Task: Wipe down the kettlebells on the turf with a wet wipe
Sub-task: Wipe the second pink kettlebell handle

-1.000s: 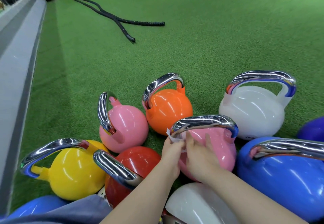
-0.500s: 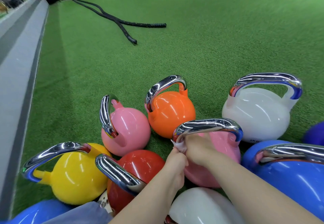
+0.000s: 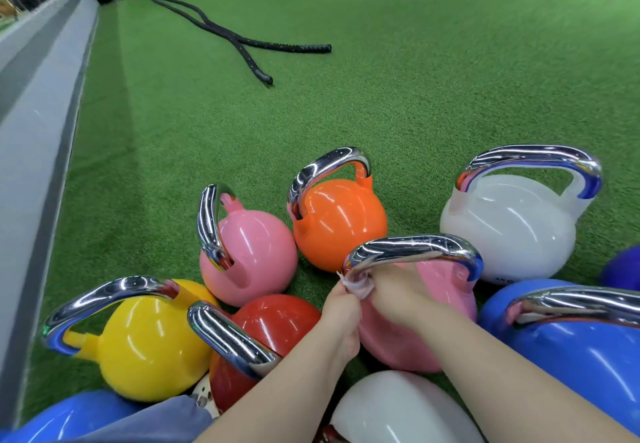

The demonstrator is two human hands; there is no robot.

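A: Where was the wet wipe (image 3: 356, 286)?
B: Wrapped at the near pink kettlebell (image 3: 446, 307)'s chrome handle (image 3: 412, 252), left end. Left hand (image 3: 343, 307) and right hand (image 3: 398, 290) both pinched it.
A: Advice?
B: Keep it taut and slide it along the whole handle.

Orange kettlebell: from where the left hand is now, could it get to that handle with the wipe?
Probably yes. The orange kettlebell stands just beyond the left hand, its chrome handle upright and uncovered, with only a gap of turf between. The hand would first have to let go of the wet wipe wrapped on the near pink kettlebell.
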